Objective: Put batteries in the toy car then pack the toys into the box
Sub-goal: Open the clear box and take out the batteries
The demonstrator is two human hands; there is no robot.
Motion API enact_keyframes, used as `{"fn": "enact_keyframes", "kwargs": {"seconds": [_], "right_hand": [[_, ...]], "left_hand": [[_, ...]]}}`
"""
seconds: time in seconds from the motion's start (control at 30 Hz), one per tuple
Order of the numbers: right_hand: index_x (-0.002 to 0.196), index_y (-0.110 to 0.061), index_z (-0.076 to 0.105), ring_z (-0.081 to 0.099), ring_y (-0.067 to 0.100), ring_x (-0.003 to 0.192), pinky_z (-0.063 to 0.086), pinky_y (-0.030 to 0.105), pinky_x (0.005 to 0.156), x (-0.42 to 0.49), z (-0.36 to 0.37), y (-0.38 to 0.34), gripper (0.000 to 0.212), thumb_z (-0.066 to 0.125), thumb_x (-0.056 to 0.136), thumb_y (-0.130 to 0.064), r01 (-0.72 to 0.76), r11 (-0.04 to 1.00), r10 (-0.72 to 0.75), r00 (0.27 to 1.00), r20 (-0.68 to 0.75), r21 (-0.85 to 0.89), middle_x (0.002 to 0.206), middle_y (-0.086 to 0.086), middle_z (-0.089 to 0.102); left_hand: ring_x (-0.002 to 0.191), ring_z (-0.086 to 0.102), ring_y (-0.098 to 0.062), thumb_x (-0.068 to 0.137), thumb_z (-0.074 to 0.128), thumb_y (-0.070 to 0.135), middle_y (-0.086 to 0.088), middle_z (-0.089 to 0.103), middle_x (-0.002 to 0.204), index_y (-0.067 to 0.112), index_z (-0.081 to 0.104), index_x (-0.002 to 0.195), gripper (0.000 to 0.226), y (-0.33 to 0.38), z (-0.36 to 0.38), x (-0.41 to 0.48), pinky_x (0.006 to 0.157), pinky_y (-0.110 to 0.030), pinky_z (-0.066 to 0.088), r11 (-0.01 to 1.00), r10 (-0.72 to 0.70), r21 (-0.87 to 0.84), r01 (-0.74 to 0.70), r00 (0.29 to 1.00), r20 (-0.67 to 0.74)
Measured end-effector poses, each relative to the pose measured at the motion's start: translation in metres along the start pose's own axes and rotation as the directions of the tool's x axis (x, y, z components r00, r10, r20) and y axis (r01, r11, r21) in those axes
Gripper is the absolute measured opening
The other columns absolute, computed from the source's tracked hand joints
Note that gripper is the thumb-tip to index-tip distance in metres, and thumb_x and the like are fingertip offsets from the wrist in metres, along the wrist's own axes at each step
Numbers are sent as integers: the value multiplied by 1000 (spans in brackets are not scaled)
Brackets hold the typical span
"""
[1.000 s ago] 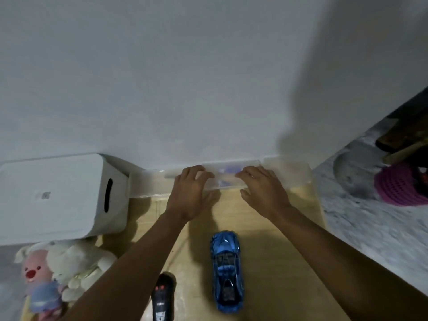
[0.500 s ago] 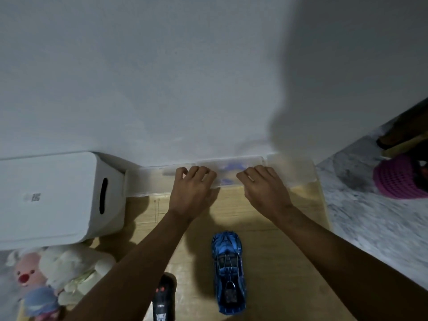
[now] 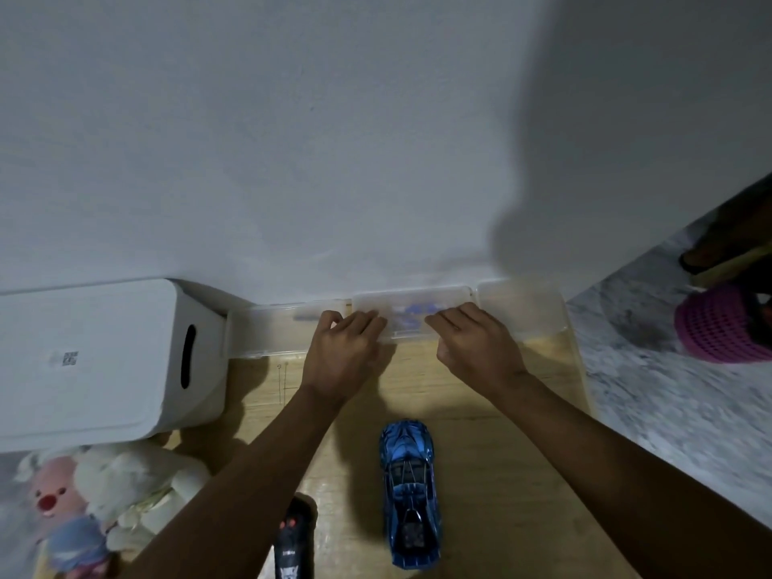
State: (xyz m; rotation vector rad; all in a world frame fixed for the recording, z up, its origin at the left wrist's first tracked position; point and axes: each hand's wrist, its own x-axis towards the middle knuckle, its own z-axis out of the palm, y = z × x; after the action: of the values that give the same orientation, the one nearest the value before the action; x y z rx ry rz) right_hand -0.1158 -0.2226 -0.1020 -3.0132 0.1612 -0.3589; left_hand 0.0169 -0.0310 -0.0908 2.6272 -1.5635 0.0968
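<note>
Hands both forward at the foot of the wall [image 3: 292,160]. Left hand [image 3: 342,357]: fingers bent over the near left edge of a small clear case [image 3: 411,317]; thumb hidden underneath. Right hand [image 3: 480,353]: fingers bent likewise over the near right edge of that case; thumb not visible. Both hands grasp the case, one at each end. Case lies at the wall base, on or just in front of a long clear plastic tray [image 3: 267,334] that runs along the wall; cannot tell which. Blue shapes show through the case lid, blurred, not identifiable. Toy car [image 3: 407,491], blue, stands on the wooden surface [image 3: 501,474] between the two forearms, lengthwise toward the wall, well apart from the case, untouched. Remote control [image 3: 294,541], black, lies left of the car at the bottom edge of view, just beside the left forearm. White box [image 3: 96,357], slot handle on its side, lid on, sits at left against the wall, its side at the left end of the tray. Plush toys [image 3: 117,491], white and pink, lie in front of the box at near left, outside it. Pink basket [image 3: 722,328] on grey floor [image 3: 668,411] at far right.
</note>
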Motion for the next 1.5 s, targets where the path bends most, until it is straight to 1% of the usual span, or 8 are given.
{"fn": "enact_keyframes", "kwargs": {"seconds": [0.17, 0.37, 0.5, 0.63, 0.73, 1.2, 1.33, 1.5], "right_hand": [[103, -12, 72, 64, 25, 86, 56, 33, 73, -2, -2, 0, 37, 66, 67, -4, -5, 1000, 5, 1000, 0, 3, 97, 4, 73], [119, -19, 65, 59, 27, 100, 44, 44, 93, -11, -2, -7, 39, 63, 81, -10, -91, 990, 85, 995, -57, -104, 118, 2, 65], [117, -19, 66, 58, 27, 91, 44, 42, 81, -36, 3, -24, 39, 70, 79, -12, -74, 990, 68, 996, -53, -121, 108, 4, 63], [139, -17, 56, 59, 29, 93, 44, 43, 75, -52, 7, -33, 61, 71, 80, -17, -124, 981, 138, 987, 85, -150, 111, 6, 64], [145, -18, 51, 59, 29, 96, 44, 43, 75, -53, 4, -38, 65, 68, 82, -18, -148, 979, 165, 979, 116, -143, 114, 6, 63], [150, -23, 43, 54, 26, 98, 44, 42, 75, -58, -7, -43, 70, 66, 85, -34, -302, 947, 316, 938, 145, -107, 120, 6, 57], [144, -26, 50, 53, 26, 105, 45, 41, 77, -55, -14, -44, 64, 65, 86, -49, -330, 941, 338, 931, 136, -78, 125, 6, 53], [144, -30, 49, 52, 27, 112, 46, 43, 82, -58, -15, -42, 62, 65, 86, -46, -338, 938, 346, 921, 181, -76, 132, 7, 50]], "left_hand": [[103, 73, -22, 75, 84, 17, -8, 75, 117, 11, 74, 111, 37, -2, 3, -1, 80, -35, 49, 999, 32, 12, -32, 999, -20], [102, 75, -25, 72, 88, 15, -12, 76, 117, 8, 75, 112, 43, 0, 0, -3, 77, -35, 57, 999, 33, 6, -33, 999, -26], [105, 74, -26, 73, 87, 13, -12, 75, 119, 8, 74, 113, 43, 2, 1, -4, 79, -37, 58, 1000, 13, 4, -13, 1000, -19], [107, 74, -25, 73, 86, 13, -12, 74, 121, 9, 74, 115, 43, 2, 3, -5, 80, -36, 57, 1000, 0, 9, 0, 1000, -7], [108, 74, -25, 73, 86, 13, -11, 74, 121, 10, 74, 115, 44, 3, 3, -5, 81, -37, 56, 1000, -14, 0, 14, 1000, 7], [110, 73, -26, 73, 88, 14, -10, 74, 122, 12, 74, 116, 46, 5, 7, -8, 86, -39, 57, 998, -52, -28, 50, 997, -57], [112, 72, -25, 72, 89, 15, -8, 75, 120, 13, 71, 118, 49, 4, 1, -10, 87, -41, 56, 995, -56, -81, 51, 996, -70], [113, 68, -26, 79, 85, 13, -4, 73, 115, 17, 65, 109, 36, 2, -3, -17, 85, -40, 53, 974, -91, -215, 65, 989, -117]]}}
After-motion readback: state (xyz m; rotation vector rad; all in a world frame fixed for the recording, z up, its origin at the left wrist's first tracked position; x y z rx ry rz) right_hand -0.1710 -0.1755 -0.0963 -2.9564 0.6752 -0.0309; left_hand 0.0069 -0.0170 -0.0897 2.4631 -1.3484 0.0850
